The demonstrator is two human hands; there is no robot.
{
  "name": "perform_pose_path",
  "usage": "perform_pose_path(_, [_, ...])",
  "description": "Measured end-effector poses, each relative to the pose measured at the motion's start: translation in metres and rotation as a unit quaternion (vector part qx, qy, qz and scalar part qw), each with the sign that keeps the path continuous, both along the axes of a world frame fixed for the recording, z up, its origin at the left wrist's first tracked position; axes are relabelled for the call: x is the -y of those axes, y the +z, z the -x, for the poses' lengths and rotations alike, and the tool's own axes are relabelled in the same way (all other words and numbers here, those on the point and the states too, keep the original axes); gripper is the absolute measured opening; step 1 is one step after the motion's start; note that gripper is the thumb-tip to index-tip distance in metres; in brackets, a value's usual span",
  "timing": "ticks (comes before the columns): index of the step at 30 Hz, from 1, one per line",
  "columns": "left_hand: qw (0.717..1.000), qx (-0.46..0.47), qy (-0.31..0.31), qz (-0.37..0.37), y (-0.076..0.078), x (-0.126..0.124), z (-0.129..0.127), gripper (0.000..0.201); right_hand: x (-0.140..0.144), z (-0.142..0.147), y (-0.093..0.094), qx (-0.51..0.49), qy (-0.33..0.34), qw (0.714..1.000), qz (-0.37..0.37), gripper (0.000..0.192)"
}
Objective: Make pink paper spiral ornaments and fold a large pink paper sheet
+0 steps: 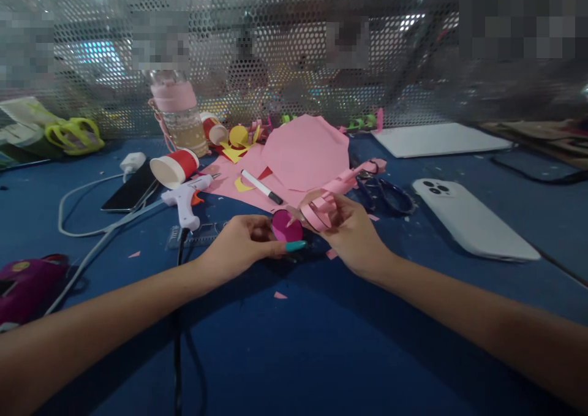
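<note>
My left hand (243, 243) is closed on the edge of a round magenta disc (283, 223), its thumb lying along the lower side with a teal nail. In my right hand (356, 235), pinched between fingers, is a curled pink paper strip (319, 212) with loops near the fingertips. A thin pale tip reaches from the right hand over the disc; I cannot make out what it is. Behind both hands lie a large pink paper sheet (305, 152) and a black-and-white marker (261, 186). A white hot glue gun (184, 201) rests left of my left hand.
Blue-handled scissors (390, 198) and a white phone (473, 220) lie to the right. A red paper cup (177, 166), a dark phone (131, 186) and a pink-lidded bottle (177, 113) are at left. White and black cables cross the blue table (294, 355); perforated metal (285, 42) stands behind.
</note>
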State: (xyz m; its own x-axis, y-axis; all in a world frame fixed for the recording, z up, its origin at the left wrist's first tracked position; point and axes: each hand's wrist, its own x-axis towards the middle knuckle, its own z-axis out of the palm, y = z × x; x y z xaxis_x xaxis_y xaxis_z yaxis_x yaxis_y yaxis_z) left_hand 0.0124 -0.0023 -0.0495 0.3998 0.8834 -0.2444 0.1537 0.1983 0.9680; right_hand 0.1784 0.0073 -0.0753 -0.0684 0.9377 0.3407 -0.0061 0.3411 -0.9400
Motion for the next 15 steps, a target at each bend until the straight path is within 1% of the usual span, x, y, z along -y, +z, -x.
perform_pose_path(5, [0.999, 0.023, -0.023, -0.020, -0.0018, 0.0029, -0.0001, 0.031, -0.0022, -0.0012, -0.0066, -0.038, -0.009, 0.999, 0.033, 0.023])
perform_pose_path(7, [0.999, 0.027, -0.028, -0.035, -0.0030, 0.0046, 0.0001, 0.031, -0.0035, -0.0012, -0.0074, -0.059, 0.005, 0.998, 0.037, 0.024])
perform_pose_path(10, [0.997, 0.025, -0.027, -0.069, -0.0043, 0.0069, 0.0004, 0.030, -0.0043, -0.0007, -0.0057, -0.081, 0.042, 0.995, 0.026, 0.020])
perform_pose_path(13, [0.993, 0.018, -0.027, -0.109, -0.0048, 0.0086, 0.0006, 0.030, -0.0037, -0.0002, -0.0024, -0.083, 0.069, 0.994, 0.018, 0.017])
perform_pose_path(15, [0.991, 0.010, -0.025, -0.135, -0.0052, 0.0093, 0.0008, 0.028, -0.0030, 0.0000, -0.0004, -0.071, 0.074, 0.995, 0.018, 0.016])
